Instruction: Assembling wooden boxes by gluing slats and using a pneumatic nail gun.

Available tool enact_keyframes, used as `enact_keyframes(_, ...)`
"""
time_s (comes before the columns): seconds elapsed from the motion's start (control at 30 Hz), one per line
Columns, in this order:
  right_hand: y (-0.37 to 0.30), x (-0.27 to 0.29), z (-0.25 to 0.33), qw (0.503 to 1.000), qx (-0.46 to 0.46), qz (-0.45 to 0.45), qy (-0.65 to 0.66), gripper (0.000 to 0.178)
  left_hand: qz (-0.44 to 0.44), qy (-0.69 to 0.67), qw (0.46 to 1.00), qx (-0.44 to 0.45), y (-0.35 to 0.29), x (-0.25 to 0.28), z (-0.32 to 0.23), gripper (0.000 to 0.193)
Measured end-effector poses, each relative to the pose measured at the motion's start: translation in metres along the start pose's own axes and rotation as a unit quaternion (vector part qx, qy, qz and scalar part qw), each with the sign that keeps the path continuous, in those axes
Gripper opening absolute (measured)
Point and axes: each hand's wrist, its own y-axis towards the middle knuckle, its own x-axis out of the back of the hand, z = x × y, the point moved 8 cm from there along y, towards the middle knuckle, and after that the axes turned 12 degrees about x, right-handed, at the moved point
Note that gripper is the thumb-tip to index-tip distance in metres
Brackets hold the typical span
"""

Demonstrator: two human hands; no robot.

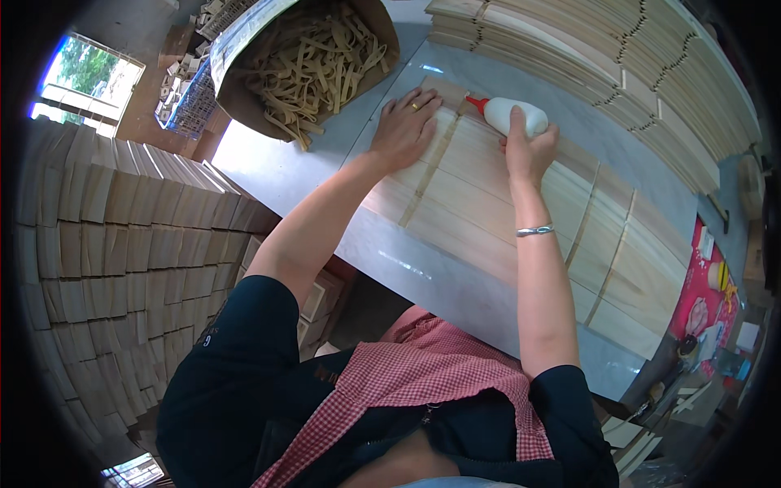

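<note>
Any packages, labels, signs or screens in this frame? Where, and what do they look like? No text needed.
Glue bottle: in the right hand, on the wooden slats; white, rounded, red nozzle.
Sack: far left on the table; open, brown outside, silvery lining, full of tan rubber bands.
Printed sheet: right end of the table; red, with coloured pictures.
Small cards: beside that sheet; pale, too small to make out.
Screens: none.

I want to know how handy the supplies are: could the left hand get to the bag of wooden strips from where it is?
Probably yes. The left hand lies flat on the boards, and the open bag of strips sits just beyond it with bare table between.
</note>
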Motion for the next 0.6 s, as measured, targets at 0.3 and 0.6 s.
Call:
enact_keyframes(0.3, -0.057, 0.022, 0.018, 0.999, 0.014, 0.037, -0.011, 0.049, 0.013, -0.045, 0.999, 0.015, -0.017, 0.001, 0.013, 0.05)
enact_keyframes(0.6, -0.121, 0.04, 0.057, 0.993, -0.057, 0.094, 0.04, 0.049, 0.056, 0.025, 0.998, -0.023, -0.084, 0.019, 0.02, 0.052)
